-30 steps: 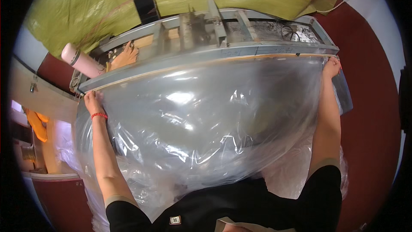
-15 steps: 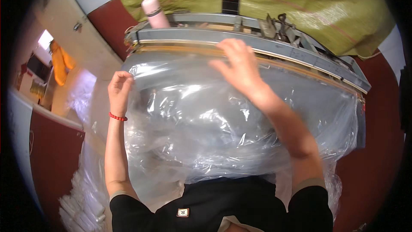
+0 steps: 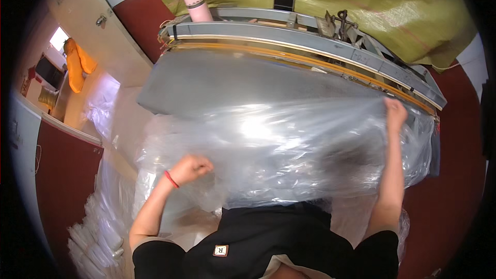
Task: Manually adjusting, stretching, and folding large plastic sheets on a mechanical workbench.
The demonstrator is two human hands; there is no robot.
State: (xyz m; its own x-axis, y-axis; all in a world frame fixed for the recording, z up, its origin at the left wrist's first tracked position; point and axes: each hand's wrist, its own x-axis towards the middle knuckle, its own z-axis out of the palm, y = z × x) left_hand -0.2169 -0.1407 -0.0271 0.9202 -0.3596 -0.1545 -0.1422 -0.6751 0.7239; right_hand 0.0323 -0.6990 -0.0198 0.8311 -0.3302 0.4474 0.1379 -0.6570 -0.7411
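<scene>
Stretching across the grey flat worktable (image 3: 217, 85) lies a large clear, crinkled plastic film sheet (image 3: 289, 150), its long axis running left to right, from the near-left corner toward the far-right end of the table. The left hand (image 3: 192, 168), a red band at its wrist, is closed in a fist on the near-left edge of the film, low and close to the body. The right hand (image 3: 395, 111) reaches much farther out, fingers closed over the film's far-right edge, just beside the grey-and-yellow metal sealing bar (image 3: 310, 54) that runs along the table's far side. From the left grip the bulk of the sheet lies to the right and away; from the right grip it lies left and nearer. The far-left part of the table is bare of film, and the left hand is the nearer one to it. A pink cylindrical bottle (image 3: 196, 2) stands beyond the bar, far left, before an olive-green woven sack (image 3: 361, 0).
</scene>
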